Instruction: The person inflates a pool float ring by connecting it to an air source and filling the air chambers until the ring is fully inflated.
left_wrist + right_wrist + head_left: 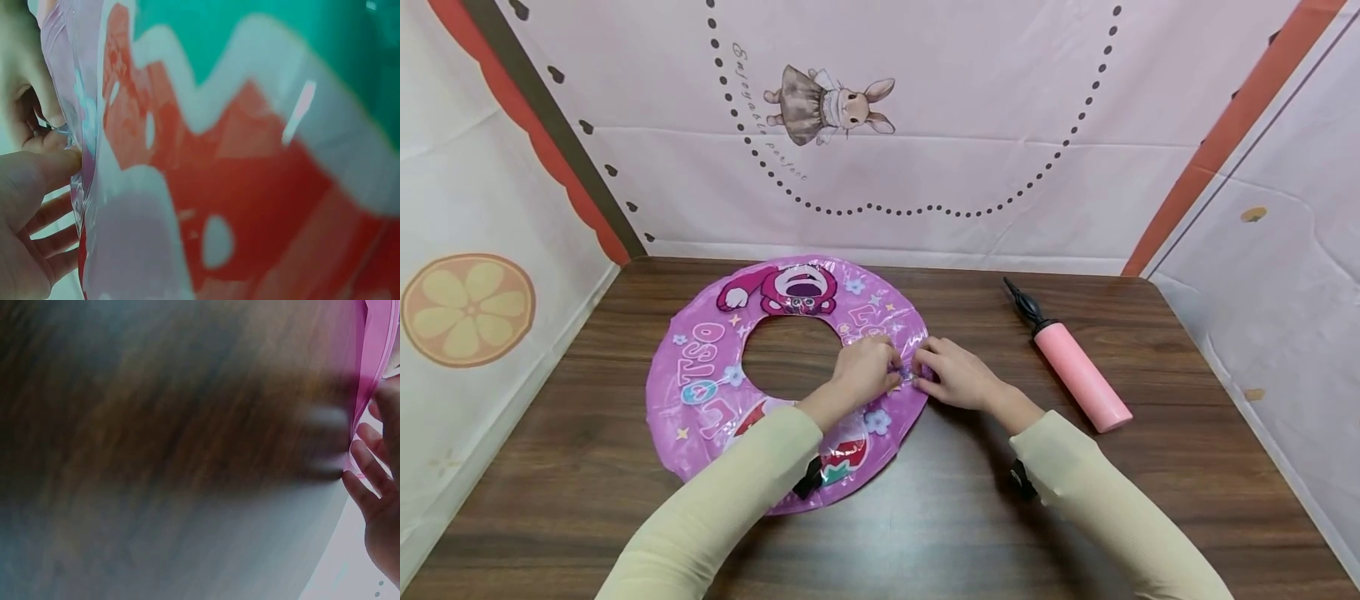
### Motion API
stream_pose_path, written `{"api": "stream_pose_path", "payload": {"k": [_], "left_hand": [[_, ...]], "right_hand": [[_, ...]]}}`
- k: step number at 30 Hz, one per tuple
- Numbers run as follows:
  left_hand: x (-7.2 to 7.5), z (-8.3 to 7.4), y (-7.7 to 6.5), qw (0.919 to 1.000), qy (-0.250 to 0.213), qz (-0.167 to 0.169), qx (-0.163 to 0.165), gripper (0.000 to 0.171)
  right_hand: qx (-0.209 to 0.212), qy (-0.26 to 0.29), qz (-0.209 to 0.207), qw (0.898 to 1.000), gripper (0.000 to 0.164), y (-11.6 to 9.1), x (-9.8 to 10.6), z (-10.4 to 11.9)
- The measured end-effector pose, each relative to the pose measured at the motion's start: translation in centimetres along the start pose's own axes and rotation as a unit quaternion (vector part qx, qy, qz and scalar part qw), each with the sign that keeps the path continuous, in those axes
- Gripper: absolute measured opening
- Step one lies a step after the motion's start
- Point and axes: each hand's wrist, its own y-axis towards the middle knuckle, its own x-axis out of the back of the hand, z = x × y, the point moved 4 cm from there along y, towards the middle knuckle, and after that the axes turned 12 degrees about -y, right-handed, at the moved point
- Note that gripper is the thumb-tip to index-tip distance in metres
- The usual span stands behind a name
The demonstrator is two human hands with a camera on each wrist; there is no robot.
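Listing from near to far, with hazards noted.

Sleeves, two, pale: the left sleeve (722, 492) passes over the near part of the ring (670, 375); contact cannot be told. Hazard: a forearm leaning down could drag the ring askew and pull the work from the fingers.

Left hand (867, 371): clamped on the ring's film near its right edge, thumb on the printed face. Right hand (955, 371): fingers bent, pinching at the same edge, just beside the left. Hazard: smooth, glossy film could slip from either pinch; uneven pulling could strain the seam.

Ring, one, purple, printed: flat on the table (1150, 500), left of centre, film creased and apparently slack. Hazard: limp film offers little backing, so the edge could fold under pressure.

Valve, one, small and clear, so far as it can be made out: between the fingertips, largely hidden. Hazard: with fingers crowding it, it could sink into the film or be left badly seated, and leak.

Pump (1082, 375), one, pink with black nozzle: lying aslant, right of the right hand, well apart from the ring. Hazard: round-bodied, it could roll if an elbow knocks it.

Cloth (925, 167), printed: behind the table; no hazard apparent.
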Motion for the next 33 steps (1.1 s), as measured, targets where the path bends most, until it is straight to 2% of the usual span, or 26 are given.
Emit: {"api": "stream_pose_path", "payload": {"k": [12, 19, 29, 33], "left_hand": [[0.3, -0.1, -0.1, 0.9999, 0.010, -0.001, -0.013, 0.013], [0.5, 0.0, 0.1, 0.9993, 0.026, -0.012, -0.024, 0.013], [0.4, -0.1, 0.1, 0.9998, 0.004, -0.001, -0.022, 0.016], [0.3, -0.1, 0.1, 0.9998, 0.006, 0.000, -0.018, 0.019]], "right_hand": [[-0.008, -0.022, 0.002, 1.000, 0.012, 0.0, 0.2, 0.6], [0.002, -0.029, 0.008, 1.000, 0.029, -0.4, 2.0, 0.5], [-0.072, -0.076, -0.040, 0.994, 0.050, -2.8, 6.4, -3.3], [-0.116, -0.094, -0.036, 0.988, 0.055, -4.2, 7.8, -5.1]]}}
